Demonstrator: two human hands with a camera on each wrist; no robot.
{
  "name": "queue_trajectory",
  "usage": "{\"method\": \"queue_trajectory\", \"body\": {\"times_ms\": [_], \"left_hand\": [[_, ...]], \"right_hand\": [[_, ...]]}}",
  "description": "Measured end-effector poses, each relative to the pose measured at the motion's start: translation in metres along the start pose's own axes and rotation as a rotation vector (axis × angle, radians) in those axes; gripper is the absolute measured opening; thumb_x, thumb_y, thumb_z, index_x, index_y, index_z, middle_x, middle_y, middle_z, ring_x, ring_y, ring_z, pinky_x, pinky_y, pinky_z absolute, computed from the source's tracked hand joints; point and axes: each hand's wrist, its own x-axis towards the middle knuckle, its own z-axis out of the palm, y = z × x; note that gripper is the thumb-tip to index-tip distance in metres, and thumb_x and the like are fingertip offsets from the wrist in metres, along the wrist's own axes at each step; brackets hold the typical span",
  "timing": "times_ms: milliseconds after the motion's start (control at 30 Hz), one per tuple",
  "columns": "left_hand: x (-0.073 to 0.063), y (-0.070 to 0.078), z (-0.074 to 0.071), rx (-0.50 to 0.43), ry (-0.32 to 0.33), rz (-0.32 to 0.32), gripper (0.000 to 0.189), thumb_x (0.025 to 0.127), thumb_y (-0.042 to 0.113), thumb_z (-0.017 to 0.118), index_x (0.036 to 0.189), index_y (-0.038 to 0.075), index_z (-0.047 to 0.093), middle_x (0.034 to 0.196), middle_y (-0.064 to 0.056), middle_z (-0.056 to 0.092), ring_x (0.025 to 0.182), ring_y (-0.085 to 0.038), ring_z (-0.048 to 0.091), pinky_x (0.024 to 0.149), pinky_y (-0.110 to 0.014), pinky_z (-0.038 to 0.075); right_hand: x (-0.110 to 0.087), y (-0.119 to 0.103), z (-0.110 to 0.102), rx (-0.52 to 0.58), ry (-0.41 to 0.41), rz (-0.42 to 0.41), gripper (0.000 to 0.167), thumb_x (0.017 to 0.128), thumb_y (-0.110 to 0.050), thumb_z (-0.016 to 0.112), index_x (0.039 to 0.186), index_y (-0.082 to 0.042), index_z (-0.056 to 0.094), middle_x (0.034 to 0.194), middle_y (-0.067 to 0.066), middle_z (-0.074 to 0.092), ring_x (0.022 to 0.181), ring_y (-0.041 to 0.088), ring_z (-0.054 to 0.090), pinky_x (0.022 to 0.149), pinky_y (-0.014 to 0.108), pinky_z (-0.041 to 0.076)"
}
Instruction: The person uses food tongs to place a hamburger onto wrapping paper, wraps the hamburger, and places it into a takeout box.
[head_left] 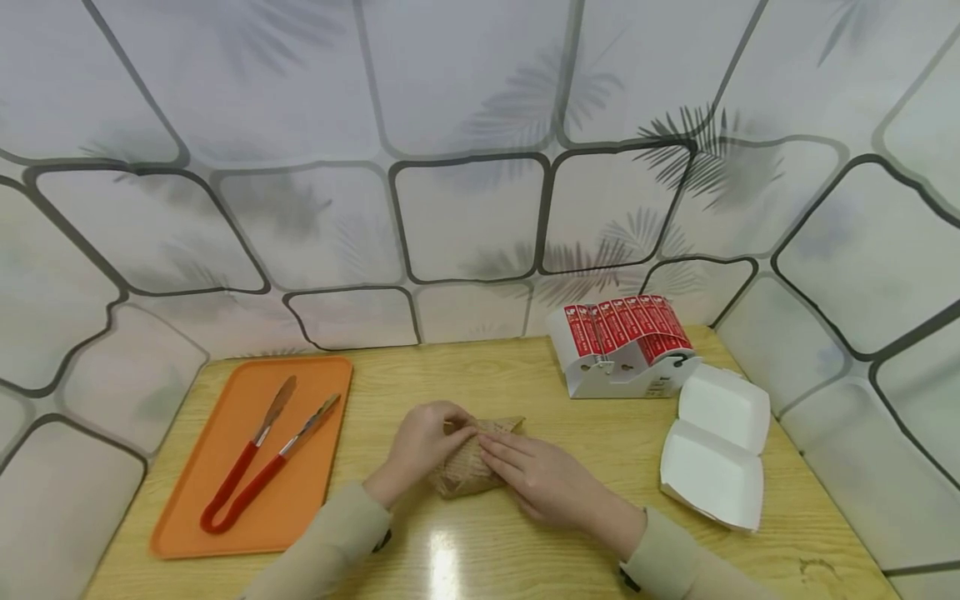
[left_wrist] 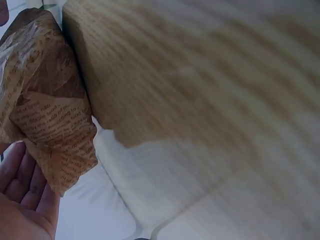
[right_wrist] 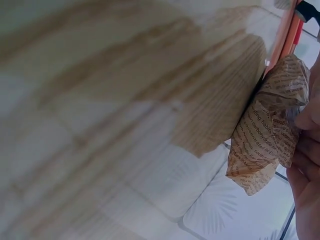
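Note:
A crumpled bundle of brown printed paper [head_left: 467, 468] sits on the table in front of me; whatever is inside it is hidden. From its left side my left hand [head_left: 427, 437] pinches the paper at the top between thumb and forefinger. My right hand [head_left: 551, 479] lays its nearly straight fingers on the bundle's right side, fingertips close to the left thumb. Small lettering and folded, pointed edges show on the paper [left_wrist: 52, 120] in the left wrist view. In the right wrist view the paper [right_wrist: 260, 137] stands beside fingers at the right edge.
An orange tray [head_left: 307, 500] at the left carries red-handled tongs [head_left: 247, 467]. At the back right is a white box [head_left: 607, 379] with red printed packets [head_left: 626, 325] on top. A white clamshell container [head_left: 712, 467] lies unfolded at the right. Patterned walls enclose the table.

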Motion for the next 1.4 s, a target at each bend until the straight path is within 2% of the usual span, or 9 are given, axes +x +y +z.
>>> {"method": "queue_trajectory", "body": {"times_ms": [233,333,433,633,700,767,867,1067,1400], "left_hand": [[0.002,0.003,0.005,0.027,0.014,-0.049,0.012,0.094,0.01,0.08,0.105,0.005,0.08,0.098,-0.007,0.081,0.09,-0.02,0.077,0.082,-0.035,0.067],[-0.001,0.004,0.003,0.07,0.037,-0.012,0.014,0.095,0.011,0.079,0.108,0.006,0.08,0.103,-0.008,0.082,0.097,-0.023,0.078,0.089,-0.039,0.066],[-0.009,0.003,-0.001,0.143,0.073,0.126,0.016,0.095,0.013,0.079,0.11,0.007,0.08,0.108,-0.008,0.082,0.102,-0.025,0.078,0.093,-0.04,0.066],[-0.031,0.002,-0.011,0.361,0.1,0.527,0.039,0.09,0.022,0.08,0.123,0.002,0.077,0.126,-0.013,0.078,0.115,-0.024,0.077,0.1,-0.037,0.063],[-0.036,0.002,-0.012,0.439,0.089,0.617,0.048,0.088,0.028,0.082,0.126,0.001,0.075,0.131,-0.014,0.076,0.12,-0.024,0.076,0.103,-0.036,0.062],[-0.043,0.002,-0.013,0.487,0.059,0.662,0.055,0.087,0.033,0.083,0.13,0.0,0.073,0.135,-0.015,0.074,0.125,-0.025,0.073,0.106,-0.036,0.06],[-0.051,0.003,-0.013,0.541,-0.005,0.673,0.064,0.088,0.038,0.085,0.136,0.0,0.07,0.141,-0.016,0.07,0.131,-0.026,0.07,0.11,-0.037,0.058],[-0.06,0.006,-0.012,0.624,-0.101,0.623,0.068,0.093,0.045,0.08,0.142,0.001,0.065,0.149,-0.016,0.065,0.138,-0.026,0.064,0.115,-0.036,0.055],[-0.06,0.005,-0.009,0.643,-0.094,0.612,0.068,0.093,0.046,0.078,0.143,0.001,0.064,0.15,-0.016,0.064,0.139,-0.026,0.063,0.117,-0.036,0.053]], "right_hand": [[-0.005,-0.001,0.001,-0.011,-0.043,0.017,0.056,0.094,-0.019,0.074,0.146,-0.003,0.063,0.155,0.013,0.061,0.144,0.025,0.058,0.12,0.037,0.05],[-0.005,-0.002,0.001,0.005,-0.058,0.034,0.055,0.095,-0.018,0.073,0.147,-0.003,0.062,0.156,0.013,0.06,0.145,0.026,0.057,0.121,0.037,0.05],[-0.005,-0.002,0.0,0.032,-0.072,0.052,0.056,0.094,-0.017,0.073,0.147,-0.002,0.062,0.156,0.014,0.059,0.146,0.027,0.057,0.121,0.038,0.05],[-0.004,-0.002,0.0,0.088,-0.104,0.081,0.058,0.094,-0.014,0.071,0.149,0.002,0.058,0.159,0.017,0.055,0.147,0.03,0.055,0.121,0.042,0.049],[-0.004,0.0,0.0,0.103,-0.117,0.095,0.058,0.096,-0.014,0.07,0.15,0.002,0.057,0.161,0.017,0.053,0.149,0.031,0.053,0.122,0.043,0.049],[-0.004,0.001,0.0,0.117,-0.132,0.103,0.058,0.097,-0.013,0.069,0.152,0.002,0.055,0.163,0.017,0.05,0.151,0.03,0.051,0.123,0.043,0.047],[-0.003,0.002,-0.001,0.126,-0.138,0.104,0.059,0.097,-0.013,0.069,0.153,0.001,0.054,0.164,0.016,0.049,0.152,0.03,0.05,0.124,0.043,0.046],[-0.003,0.007,-0.001,0.133,-0.125,0.083,0.061,0.096,-0.012,0.07,0.153,0.002,0.053,0.163,0.017,0.05,0.151,0.03,0.051,0.123,0.044,0.047],[-0.007,0.014,0.005,0.111,-0.119,0.095,0.059,0.093,-0.011,0.071,0.149,0.003,0.058,0.159,0.017,0.055,0.147,0.031,0.055,0.123,0.044,0.048]]}}
